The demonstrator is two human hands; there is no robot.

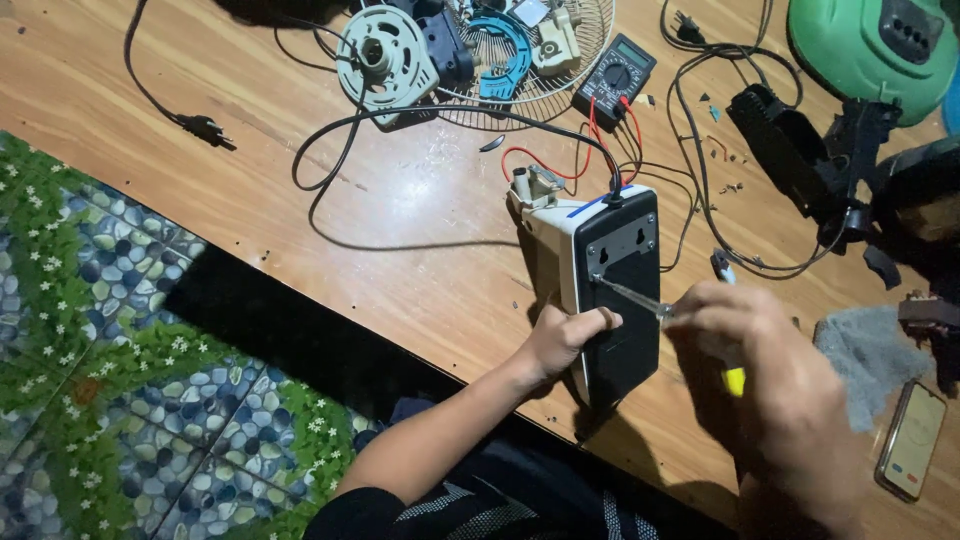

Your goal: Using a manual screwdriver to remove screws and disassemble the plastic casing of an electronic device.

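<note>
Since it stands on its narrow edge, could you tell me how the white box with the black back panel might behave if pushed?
The white box with the black back panel probably tips easily: it stands tall on edge, steadied by the left hand. It looks rigid. The right hand drives a screwdriver into it.

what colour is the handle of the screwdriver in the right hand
Yellow: the screwdriver handle shows below the right hand, clearest in the head view.

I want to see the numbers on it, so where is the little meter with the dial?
In the head view, the black multimeter lies at the top middle of the wooden table, just right of the wire fan grille, beyond the black-and-white box.
</note>
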